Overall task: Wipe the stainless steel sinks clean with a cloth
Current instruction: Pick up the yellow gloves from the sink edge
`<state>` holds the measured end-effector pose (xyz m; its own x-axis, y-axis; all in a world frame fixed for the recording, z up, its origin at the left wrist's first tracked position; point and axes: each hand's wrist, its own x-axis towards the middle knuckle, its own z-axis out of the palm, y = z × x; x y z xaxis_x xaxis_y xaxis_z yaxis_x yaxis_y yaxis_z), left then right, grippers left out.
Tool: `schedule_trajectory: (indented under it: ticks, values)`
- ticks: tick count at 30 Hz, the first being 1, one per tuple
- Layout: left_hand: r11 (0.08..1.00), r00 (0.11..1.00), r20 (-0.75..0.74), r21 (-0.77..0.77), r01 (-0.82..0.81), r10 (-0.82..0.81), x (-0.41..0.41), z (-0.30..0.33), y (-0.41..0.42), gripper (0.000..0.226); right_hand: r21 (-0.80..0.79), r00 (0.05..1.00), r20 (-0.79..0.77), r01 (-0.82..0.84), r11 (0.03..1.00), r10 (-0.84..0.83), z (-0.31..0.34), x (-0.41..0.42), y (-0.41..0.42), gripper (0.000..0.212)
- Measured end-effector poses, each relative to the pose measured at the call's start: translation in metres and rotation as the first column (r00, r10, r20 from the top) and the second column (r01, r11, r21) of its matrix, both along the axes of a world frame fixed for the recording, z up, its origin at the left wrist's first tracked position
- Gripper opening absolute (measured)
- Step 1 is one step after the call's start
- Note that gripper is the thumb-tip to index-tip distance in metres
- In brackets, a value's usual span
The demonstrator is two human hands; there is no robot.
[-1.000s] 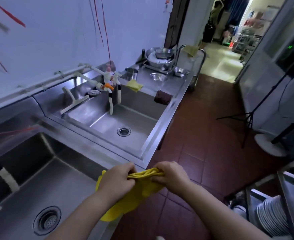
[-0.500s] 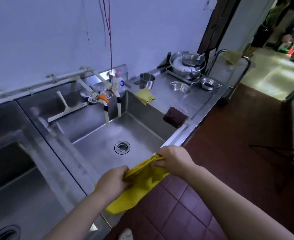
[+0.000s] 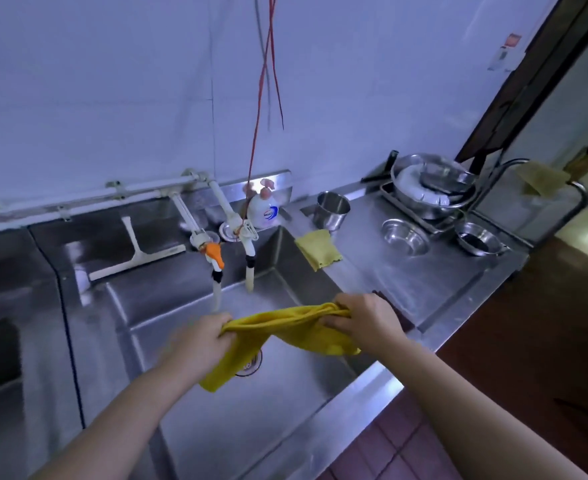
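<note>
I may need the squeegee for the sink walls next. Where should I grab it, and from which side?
Grip the squeegee by its handle, near the upper end that points toward the wall. It lies flat on the ledge behind the sink, blade toward the basin, handle clear. Probably come from above with the left hand, the nearer one, once it lets go of the cloth.

— Where does the single head view look from?
— From above, facing forward and down, close over the sink point(image 3: 251, 420), with the wall point(image 3: 112, 98) behind.
</note>
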<state>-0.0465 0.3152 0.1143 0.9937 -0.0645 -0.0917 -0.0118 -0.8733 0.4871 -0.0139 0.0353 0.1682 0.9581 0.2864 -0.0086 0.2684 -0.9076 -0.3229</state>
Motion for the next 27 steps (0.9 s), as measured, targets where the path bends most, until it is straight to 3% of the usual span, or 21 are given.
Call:
schedule_trajectory:
  ticks: [4,10,14,17,24,27]
  values:
    - [0.991,0.966,0.241,0.068,-0.114,0.095,0.053,0.04,0.016,0.013,0.094,1.0,0.011,-0.022,0.995,0.021,0.01,0.07,0.021,0.038]
    - [0.948,0.855,0.516,0.242,-0.205,0.054,0.137,0.101,0.036,0.018,0.314,0.999,0.044,-0.045,0.949,0.033,0.023,0.177,0.049,0.032]
    - [0.864,0.859,0.505,0.392,-0.315,0.084,0.195,0.12,0.045,0.039,0.413,0.995,0.067,-0.094,0.906,0.073,0.029,0.231,0.063,0.039]
    - [0.841,0.858,0.499,0.408,-0.355,0.12,0.236,0.121,0.045,0.03,0.403,0.992,0.048,-0.127,0.907,0.118,0.024,0.265,0.062,0.04]
    - [0.889,0.861,0.489,0.319,-0.328,0.142,0.314,0.11,0.028,0.024,0.466,0.985,-0.055,-0.119,0.877,0.163,0.002,0.323,0.048,0.045]
    - [0.93,0.859,0.465,0.172,-0.325,0.215,0.338,0.109,0.015,0.026,0.54,0.976,-0.116,-0.094,0.837,0.185,-0.015,0.333,0.042,0.043]
